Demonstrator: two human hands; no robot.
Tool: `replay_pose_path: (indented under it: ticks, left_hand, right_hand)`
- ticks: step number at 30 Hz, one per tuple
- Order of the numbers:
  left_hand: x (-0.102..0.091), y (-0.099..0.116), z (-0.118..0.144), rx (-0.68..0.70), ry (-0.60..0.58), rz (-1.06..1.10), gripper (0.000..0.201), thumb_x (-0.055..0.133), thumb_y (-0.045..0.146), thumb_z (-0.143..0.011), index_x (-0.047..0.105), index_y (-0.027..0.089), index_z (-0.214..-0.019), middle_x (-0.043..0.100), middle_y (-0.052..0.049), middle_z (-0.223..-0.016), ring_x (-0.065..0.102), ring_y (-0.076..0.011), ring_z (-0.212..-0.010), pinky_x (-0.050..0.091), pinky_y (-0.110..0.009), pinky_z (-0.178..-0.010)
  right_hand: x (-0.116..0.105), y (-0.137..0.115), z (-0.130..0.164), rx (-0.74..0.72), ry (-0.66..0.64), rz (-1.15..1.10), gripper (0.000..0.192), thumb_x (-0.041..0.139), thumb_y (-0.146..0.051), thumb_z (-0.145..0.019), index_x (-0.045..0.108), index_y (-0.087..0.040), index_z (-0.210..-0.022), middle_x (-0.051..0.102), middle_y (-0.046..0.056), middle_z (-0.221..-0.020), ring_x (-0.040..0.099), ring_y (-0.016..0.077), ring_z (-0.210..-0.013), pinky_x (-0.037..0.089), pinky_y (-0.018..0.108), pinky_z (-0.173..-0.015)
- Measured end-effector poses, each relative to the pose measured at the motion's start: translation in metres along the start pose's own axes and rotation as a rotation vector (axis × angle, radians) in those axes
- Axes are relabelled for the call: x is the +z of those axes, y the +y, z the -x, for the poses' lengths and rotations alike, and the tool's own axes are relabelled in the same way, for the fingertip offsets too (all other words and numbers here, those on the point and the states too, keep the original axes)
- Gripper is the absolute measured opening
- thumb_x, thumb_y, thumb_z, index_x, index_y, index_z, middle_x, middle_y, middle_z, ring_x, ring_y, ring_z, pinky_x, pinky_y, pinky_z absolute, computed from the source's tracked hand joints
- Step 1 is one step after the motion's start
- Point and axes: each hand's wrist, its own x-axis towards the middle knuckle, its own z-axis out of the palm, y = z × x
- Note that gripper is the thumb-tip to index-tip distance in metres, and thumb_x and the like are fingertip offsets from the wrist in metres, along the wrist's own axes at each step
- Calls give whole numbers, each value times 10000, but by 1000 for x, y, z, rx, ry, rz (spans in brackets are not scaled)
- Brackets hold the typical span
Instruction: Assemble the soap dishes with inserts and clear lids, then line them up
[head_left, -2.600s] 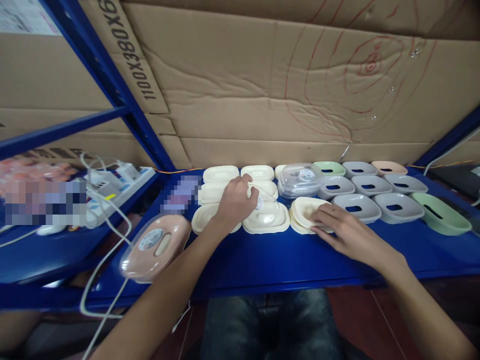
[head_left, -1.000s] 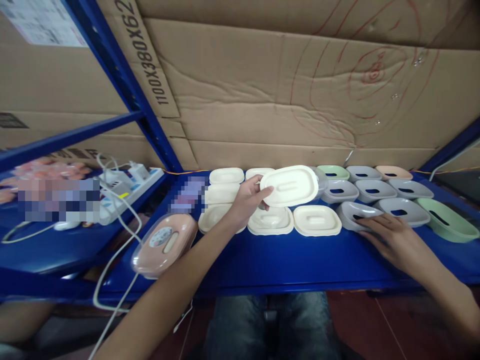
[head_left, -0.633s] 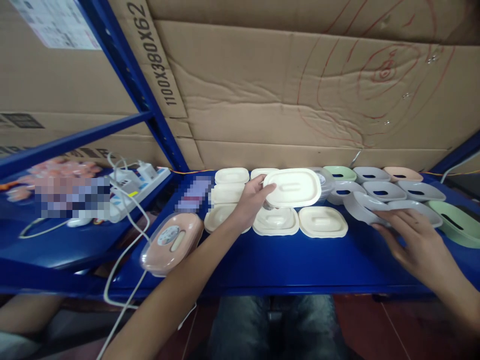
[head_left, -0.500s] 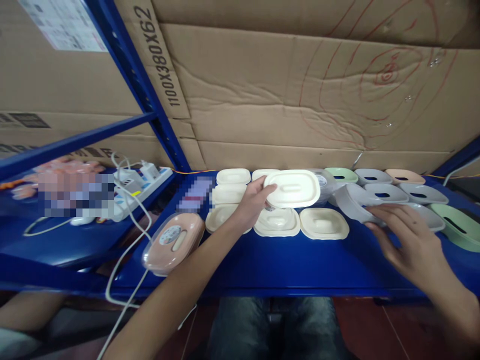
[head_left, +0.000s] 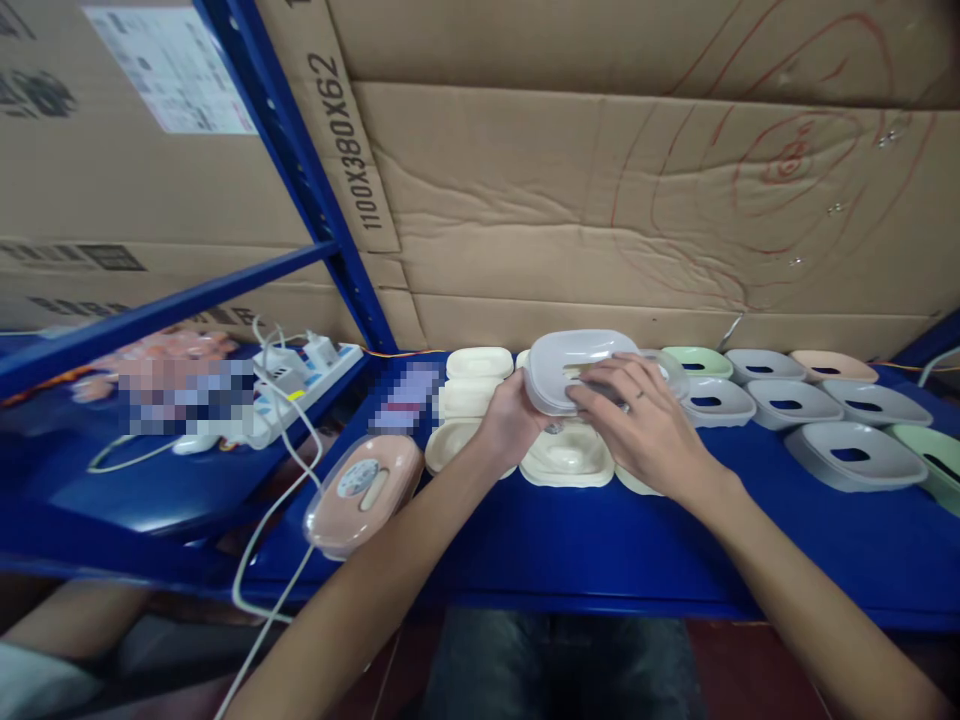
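Observation:
My left hand (head_left: 511, 424) grips the left end of an oval dish raised above the blue shelf (head_left: 600, 545). A grey slotted insert (head_left: 568, 362) lies on top of that dish and hides most of it. My right hand (head_left: 639, 428) rests on the insert from the right, fingers spread over its top. Just below my hands, cream oval dishes (head_left: 566, 462) lie in rows on the shelf. A clear lid behind my right hand is mostly hidden.
A pink soap box with a clear lid (head_left: 364, 490) lies at the left. White cables run from a power strip (head_left: 300, 380) past it. Grey inserts (head_left: 847, 452), green ones (head_left: 937, 462) and a pink one (head_left: 831, 364) sit at the right. A cardboard wall (head_left: 600, 200) stands behind.
My right hand lifted a grey insert from the right rows and brought it left onto the cream dish in my left hand. The camera view shifted right.

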Motion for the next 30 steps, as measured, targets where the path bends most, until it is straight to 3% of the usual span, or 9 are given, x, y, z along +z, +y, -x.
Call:
replay_pose_path:
  ticks: [4,7,10,15,20,25,30]
  left_hand:
    - [3,3,1,41,98,-3,350,569,406,-1044,764,173,-1218,840,-111,-1173,754,-326,-1235,642,-432,-963]
    - [7,1,4,80,58,-41,419,593,528,-1051,761,175,-1203,832,-108,-1184,744,-316,-1254,623,-406,-980]
    - [9,-4,7,109,6,-120,481,744,609,-955,744,180,-1173,816,-104,-1162,751,-300,-1187,612,-359,-911]
    - [8,-8,10,171,31,-272,493,947,407,-767,702,190,-1135,763,-47,-1050,717,-180,-885,543,-268,-720]
    - [6,-7,9,159,61,-304,505,932,385,-758,695,195,-1161,737,-38,-1048,687,-162,-838,530,-263,-682]
    - [5,-4,9,175,0,-240,525,956,386,-767,684,203,-1177,723,-60,-1139,695,-205,-1016,581,-293,-796]
    - [7,-1,12,161,-73,-299,550,948,419,-796,699,239,-1252,716,-53,-1170,683,-192,-1012,550,-268,-777]
  right_hand:
    - [15,1,3,17,40,-10,536,619,0,-967,646,-281,-1422,715,130,-1312,646,336,-1294,517,626,-1190]
    - [19,0,10,27,57,-30,500,636,-43,-998,638,-290,-1432,710,130,-1319,635,338,-1290,528,627,-1167]
    - [21,-2,15,46,80,-57,482,644,-78,-1017,643,-317,-1436,703,129,-1347,629,343,-1280,560,619,-1095]
    - [22,-5,19,71,84,-130,443,677,-134,-1021,681,-316,-1426,691,141,-1374,622,361,-1317,566,633,-1080]
    - [18,0,21,135,234,-141,530,774,-207,-968,654,-303,-1476,642,156,-1465,592,402,-1406,521,679,-1161]
    - [15,3,19,413,416,-198,526,768,-282,-965,656,-305,-1478,644,149,-1470,633,379,-1366,523,642,-1159]
    - [20,1,18,746,429,-639,493,747,-464,-992,643,-291,-1442,712,112,-1383,691,311,-1269,595,530,-1080]
